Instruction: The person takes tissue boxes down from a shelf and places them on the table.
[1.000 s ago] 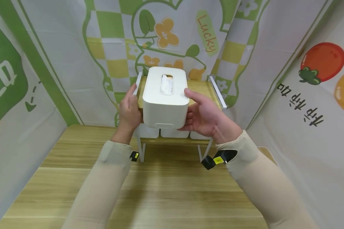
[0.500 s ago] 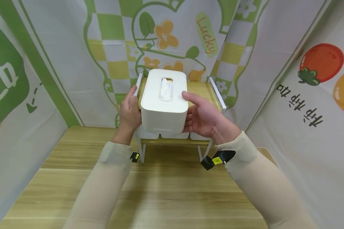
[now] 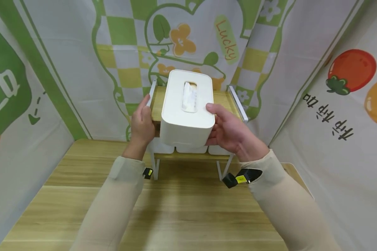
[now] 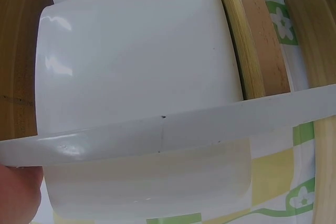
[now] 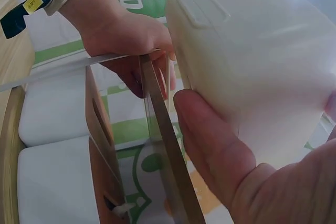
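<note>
A white tissue box (image 3: 188, 120) with tissue showing in its top slot is held above the upper board of a small two-tier rack (image 3: 158, 101). My right hand (image 3: 230, 130) grips its right side, thumb on the lid's edge and fingers against the side and lower part. In the right wrist view, the box's underside (image 5: 252, 51) is tilted into sight above the board. My left hand (image 3: 142, 122) holds the rack's left side; the right wrist view shows its fingers bent round the metal frame and board. Only a fingertip (image 4: 18, 195) appears in the left wrist view.
Several white boxes (image 3: 191, 149) stand on the rack's lower tier; the right wrist view shows wooden-looking lids with slots on two of them (image 5: 58, 177). The rack has white metal side bars (image 3: 238, 103) and stands on a wooden table (image 3: 188, 209). Printed curtains (image 3: 119, 31) enclose the table.
The tissue box first came slightly nearer, then moved right with my right hand, leaving a gap beside my left hand. My left hand has stayed at the rack's left side.
</note>
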`<state>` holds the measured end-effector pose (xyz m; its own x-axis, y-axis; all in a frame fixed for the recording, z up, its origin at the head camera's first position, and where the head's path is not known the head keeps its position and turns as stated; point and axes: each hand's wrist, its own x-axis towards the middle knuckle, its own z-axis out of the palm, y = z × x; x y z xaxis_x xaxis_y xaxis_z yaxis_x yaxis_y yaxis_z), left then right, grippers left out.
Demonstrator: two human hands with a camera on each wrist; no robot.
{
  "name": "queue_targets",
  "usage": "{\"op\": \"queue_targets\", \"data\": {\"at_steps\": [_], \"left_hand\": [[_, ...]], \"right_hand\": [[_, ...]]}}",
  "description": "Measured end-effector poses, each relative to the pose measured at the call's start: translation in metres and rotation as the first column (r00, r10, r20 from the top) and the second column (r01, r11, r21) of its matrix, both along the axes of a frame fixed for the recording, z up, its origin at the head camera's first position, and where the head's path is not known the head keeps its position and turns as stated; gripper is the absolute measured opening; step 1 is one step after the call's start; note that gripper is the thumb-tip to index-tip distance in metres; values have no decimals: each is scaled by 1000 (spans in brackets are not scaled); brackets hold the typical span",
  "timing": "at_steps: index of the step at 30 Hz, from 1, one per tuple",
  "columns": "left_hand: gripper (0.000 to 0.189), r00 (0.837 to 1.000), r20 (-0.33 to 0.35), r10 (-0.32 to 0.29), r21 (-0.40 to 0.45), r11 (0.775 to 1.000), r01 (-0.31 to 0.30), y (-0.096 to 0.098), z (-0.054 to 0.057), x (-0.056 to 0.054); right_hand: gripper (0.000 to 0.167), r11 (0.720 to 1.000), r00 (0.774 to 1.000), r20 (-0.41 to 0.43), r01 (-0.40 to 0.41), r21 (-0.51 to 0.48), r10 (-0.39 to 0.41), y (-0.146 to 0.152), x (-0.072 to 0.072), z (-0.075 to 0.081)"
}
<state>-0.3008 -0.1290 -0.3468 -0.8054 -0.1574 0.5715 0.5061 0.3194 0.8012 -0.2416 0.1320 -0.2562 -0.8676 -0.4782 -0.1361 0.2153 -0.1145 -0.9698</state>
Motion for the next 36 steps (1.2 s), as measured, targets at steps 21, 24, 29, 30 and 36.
{"op": "queue_targets", "data": {"at_steps": [21,24,29,30,36], "left_hand": [[58,1000,4,6,33,999,-6,0,-1,0],[57,1000,2,13,36,999,-13,0,-1,0],[56,1000,-5,17,45,999,-17,0,0,3],[57,1000,-3,16,46,999,-16,0,0,3],[58,1000,-22,21,34,999,-20,1,1,2]], "right_hand": [[44,989,947,-309,-121,-86,89,36,31,-40],[51,994,947,-309,-102,-50,82,40,36,-45],[63,997,954,-290,-77,-3,73,43,45,-57],[65,997,956,-284,-80,6,78,45,46,-60],[64,991,957,-261,-130,19,130,52,55,-82]]}}
